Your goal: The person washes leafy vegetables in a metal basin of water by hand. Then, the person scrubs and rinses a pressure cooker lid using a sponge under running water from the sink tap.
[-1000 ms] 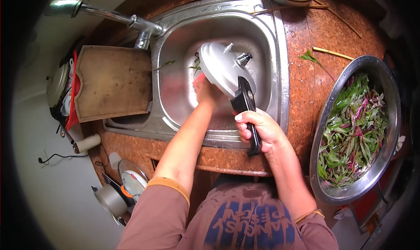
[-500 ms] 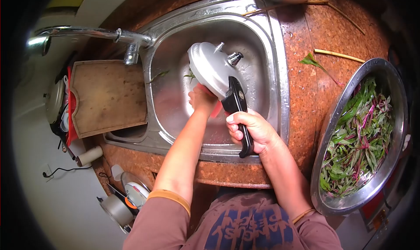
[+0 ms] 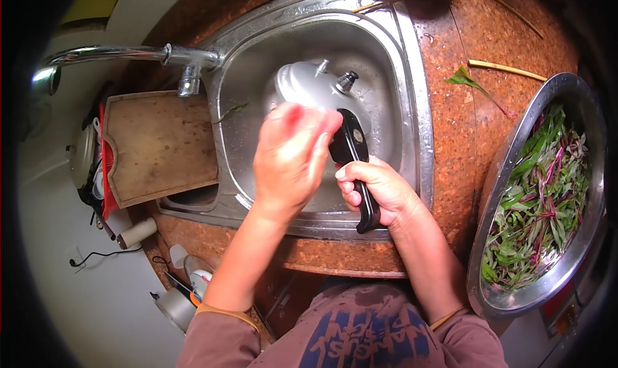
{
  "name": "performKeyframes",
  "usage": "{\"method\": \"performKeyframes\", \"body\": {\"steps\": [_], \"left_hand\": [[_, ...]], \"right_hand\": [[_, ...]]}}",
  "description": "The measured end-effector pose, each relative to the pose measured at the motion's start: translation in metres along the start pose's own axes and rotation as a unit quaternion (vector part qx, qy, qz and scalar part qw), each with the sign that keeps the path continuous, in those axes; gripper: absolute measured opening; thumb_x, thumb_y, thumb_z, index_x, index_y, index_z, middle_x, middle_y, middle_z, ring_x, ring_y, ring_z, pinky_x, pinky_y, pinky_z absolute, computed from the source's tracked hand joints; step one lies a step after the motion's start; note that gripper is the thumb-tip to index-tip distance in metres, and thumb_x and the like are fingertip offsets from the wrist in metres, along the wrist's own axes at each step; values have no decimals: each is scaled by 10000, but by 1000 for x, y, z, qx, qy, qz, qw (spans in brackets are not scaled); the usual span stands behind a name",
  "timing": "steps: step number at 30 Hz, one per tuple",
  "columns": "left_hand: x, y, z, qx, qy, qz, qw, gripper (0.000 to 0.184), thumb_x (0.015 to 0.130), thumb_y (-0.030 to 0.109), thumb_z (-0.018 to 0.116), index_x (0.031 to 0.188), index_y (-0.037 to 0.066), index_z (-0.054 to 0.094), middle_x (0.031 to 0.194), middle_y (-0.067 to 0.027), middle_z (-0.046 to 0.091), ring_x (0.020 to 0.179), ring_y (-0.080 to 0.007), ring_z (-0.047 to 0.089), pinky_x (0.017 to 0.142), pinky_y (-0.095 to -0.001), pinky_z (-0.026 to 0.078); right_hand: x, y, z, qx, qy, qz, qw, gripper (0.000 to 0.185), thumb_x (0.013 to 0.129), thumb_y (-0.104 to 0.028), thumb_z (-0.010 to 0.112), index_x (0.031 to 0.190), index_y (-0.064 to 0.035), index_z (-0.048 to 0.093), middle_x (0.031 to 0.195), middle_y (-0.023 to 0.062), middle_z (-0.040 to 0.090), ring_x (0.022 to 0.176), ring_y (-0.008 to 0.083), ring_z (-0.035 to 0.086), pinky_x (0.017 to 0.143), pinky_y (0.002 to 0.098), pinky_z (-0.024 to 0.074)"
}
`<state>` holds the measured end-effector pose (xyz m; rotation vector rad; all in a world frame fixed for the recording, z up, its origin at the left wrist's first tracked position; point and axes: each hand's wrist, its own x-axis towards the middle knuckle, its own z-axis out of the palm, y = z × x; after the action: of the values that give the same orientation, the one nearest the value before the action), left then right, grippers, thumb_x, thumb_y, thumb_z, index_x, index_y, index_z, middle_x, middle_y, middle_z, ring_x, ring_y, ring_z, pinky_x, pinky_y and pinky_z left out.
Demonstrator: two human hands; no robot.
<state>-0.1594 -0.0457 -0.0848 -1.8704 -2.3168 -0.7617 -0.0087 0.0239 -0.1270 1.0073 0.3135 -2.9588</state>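
Note:
Over the steel sink (image 3: 241,149), a silver pressure cooker lid (image 3: 302,84) is tilted with its domed outer side and valve up. My right hand (image 3: 386,191) is wrapped around the lid's long black handle (image 3: 351,136). My left hand (image 3: 283,165) is in front of the lid, near where the handle joins it, its fingers bent around what looks like a red cloth (image 3: 294,115). Motion blurs that hand and the cloth, so I cannot tell whether they touch the lid. The hand hides the lid's lower left part.
On the right stands a large metal basin (image 3: 479,265) of green and purple leaves. A leafy sprig (image 3: 476,91) and thin sticks (image 3: 505,68) lie on the brown counter (image 3: 444,149). Left of the sink are a wooden cutting board (image 3: 161,149) and the faucet (image 3: 187,57).
My left hand has come from beneath the lid, up and around to the front near the handle. My right hand keeps its grip. The view has shifted slightly.

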Motion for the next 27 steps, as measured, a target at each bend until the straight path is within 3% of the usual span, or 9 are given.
{"method": "performKeyframes", "body": {"steps": [2,4,9,14,18,19,22,24,27], "left_hand": [[-2,-1,11,44,-66,20,997,288,721,63,678,1008,94,664,981,-62,569,824,-271,558,699,-384,500],[-10,0,13,44,-68,41,996,260,713,49,661,972,77,670,944,-69,583,828,-269,575,697,-384,504],[-26,2,20,-90,-22,-71,993,142,754,31,628,884,37,686,860,-96,592,788,-279,597,710,-376,507],[-31,1,7,-210,-110,-185,954,99,811,55,632,883,14,687,815,-95,589,767,-240,596,714,-347,496],[-47,5,1,-158,-27,-172,972,100,835,59,639,911,17,688,941,-99,581,871,-217,588,785,-333,493],[-48,6,0,-207,5,-225,952,112,837,51,643,935,24,691,1009,-104,568,928,-227,583,818,-333,490],[-40,11,5,-139,74,-167,973,152,825,56,670,973,48,704,990,-102,577,929,-215,602,793,-323,502],[-31,11,11,-96,5,-118,988,172,806,46,674,971,75,708,928,-78,584,869,-217,610,733,-328,510],[-24,10,19,31,-28,-59,997,111,747,64,702,850,103,684,849,-53,573,790,-241,590,662,-361,507]], "right_hand": [[1,3,-1,-18,0,-23,1000,77,814,-86,629,769,-50,579,642,19,561,489,95,535,442,223,443],[-1,4,0,-31,-2,-23,999,50,809,-73,615,795,-30,594,649,36,562,490,105,537,441,225,444],[1,3,3,-47,-7,-24,999,42,800,-54,601,812,-14,598,662,43,564,498,110,534,451,231,452],[0,2,6,-33,3,-30,999,41,800,-59,610,825,-29,600,659,31,560,512,101,528,457,230,444],[1,3,5,-19,16,-27,999,44,808,-69,621,823,-43,588,650,22,561,504,98,531,451,237,439],[4,4,3,-29,14,-25,999,54,816,-71,628,829,-46,582,648,16,561,498,94,533,443,234,437],[4,5,3,-51,13,-24,998,66,827,-76,628,805,-55,569,639,13,562,487,93,533,434,234,437],[3,4,3,-60,17,-23,998,72,828,-78,624,789,-60,566,632,15,562,485,95,533,435,234,438],[4,6,5,-68,20,-37,997,92,825,-80,622,756,-69,561,622,15,560,483,95,532,439,233,442]]}}
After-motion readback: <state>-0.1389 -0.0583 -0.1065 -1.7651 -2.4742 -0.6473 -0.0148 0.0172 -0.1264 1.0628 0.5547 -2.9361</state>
